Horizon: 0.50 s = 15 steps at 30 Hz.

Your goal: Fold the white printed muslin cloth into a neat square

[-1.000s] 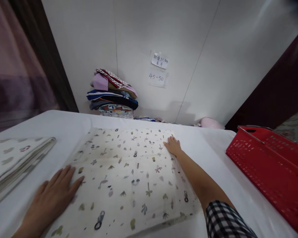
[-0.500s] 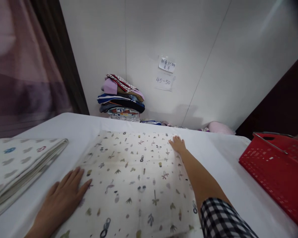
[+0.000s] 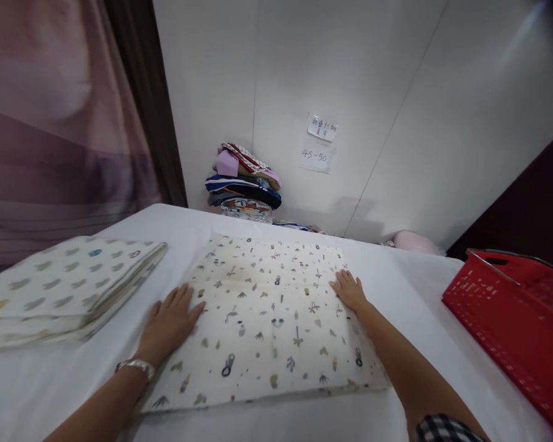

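A folded cream cloth [image 3: 270,313] printed with small plants and figures lies flat on the white table [image 3: 396,276]. My left hand [image 3: 169,322] rests palm down on the cloth's left edge, fingers spread, a silver bracelet at the wrist. My right hand [image 3: 349,290] lies flat on the cloth's right edge, a little farther away. Neither hand grips anything.
A stack of folded printed cloths [image 3: 64,285] sits at the left of the table. A red plastic basket [image 3: 516,325] stands at the right. Folded clothes [image 3: 244,190] are piled against the white wall, under two paper notes [image 3: 320,141]. A pink curtain [image 3: 50,123] hangs left.
The view has pulled back and shifted, so the whole cloth now shows. My right hand has slid back from the far corner to the right edge; the left stays on the left edge.
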Available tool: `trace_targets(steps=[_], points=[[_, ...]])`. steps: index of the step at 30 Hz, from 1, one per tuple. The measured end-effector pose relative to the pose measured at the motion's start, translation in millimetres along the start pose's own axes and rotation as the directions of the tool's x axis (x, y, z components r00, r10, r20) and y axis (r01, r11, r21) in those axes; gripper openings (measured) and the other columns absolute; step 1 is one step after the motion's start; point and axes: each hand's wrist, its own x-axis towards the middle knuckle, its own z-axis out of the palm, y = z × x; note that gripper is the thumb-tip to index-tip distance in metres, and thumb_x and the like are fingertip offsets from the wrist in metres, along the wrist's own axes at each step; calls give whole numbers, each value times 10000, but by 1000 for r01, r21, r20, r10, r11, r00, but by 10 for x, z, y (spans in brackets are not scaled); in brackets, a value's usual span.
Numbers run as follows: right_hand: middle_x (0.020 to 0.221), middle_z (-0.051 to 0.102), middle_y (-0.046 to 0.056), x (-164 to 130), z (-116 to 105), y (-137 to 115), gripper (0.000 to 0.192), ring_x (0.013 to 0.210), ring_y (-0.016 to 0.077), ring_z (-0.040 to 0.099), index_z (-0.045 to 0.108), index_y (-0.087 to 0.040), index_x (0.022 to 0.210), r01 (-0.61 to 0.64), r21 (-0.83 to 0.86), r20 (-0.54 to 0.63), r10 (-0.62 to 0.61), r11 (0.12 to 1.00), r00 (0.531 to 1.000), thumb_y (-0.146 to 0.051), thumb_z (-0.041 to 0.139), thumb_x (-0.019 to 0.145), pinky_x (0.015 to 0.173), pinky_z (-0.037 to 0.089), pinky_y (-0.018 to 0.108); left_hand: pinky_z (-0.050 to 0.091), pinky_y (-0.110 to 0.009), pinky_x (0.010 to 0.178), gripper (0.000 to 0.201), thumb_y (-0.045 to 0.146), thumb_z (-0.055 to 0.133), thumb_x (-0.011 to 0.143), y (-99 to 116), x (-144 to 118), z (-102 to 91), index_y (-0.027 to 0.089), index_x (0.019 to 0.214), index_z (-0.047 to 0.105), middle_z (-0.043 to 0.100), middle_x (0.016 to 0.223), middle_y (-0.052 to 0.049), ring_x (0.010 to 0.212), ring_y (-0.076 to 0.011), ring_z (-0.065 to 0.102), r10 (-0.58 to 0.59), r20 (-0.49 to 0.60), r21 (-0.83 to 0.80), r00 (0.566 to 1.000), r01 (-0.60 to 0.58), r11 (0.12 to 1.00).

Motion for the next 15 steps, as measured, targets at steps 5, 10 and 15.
trace_targets(steps=[5,10,15], points=[[1550,187,88,-470,104,40,607,1436,237,100,295,-163,1461,54,-30,-102,-57,998,993,-484,228,950,1141,98,476,226,-502,1100,653,481,289,878,61,-28,-66,122,1416,373,308,1508,-112,1390,-287,248,-9,36,74,999,6,997],[1542,218,75,-924,308,141,603,1428,231,143,331,-183,1445,0,20,-44,1,1000,999,-502,235,943,1131,137,479,220,-520,1095,630,466,294,890,71,-29,-62,125,1415,372,285,1517,-117,1394,-290,232,6,36,75,999,-9,997],[1533,243,85,-1076,285,132,567,1423,240,161,373,-183,1422,1,-30,-89,-4,1000,996,-471,256,948,1125,140,492,220,-517,1098,617,485,288,897,77,-35,-59,144,1401,386,289,1517,-112,1393,-280,235,-3,31,35,1000,2,999]])
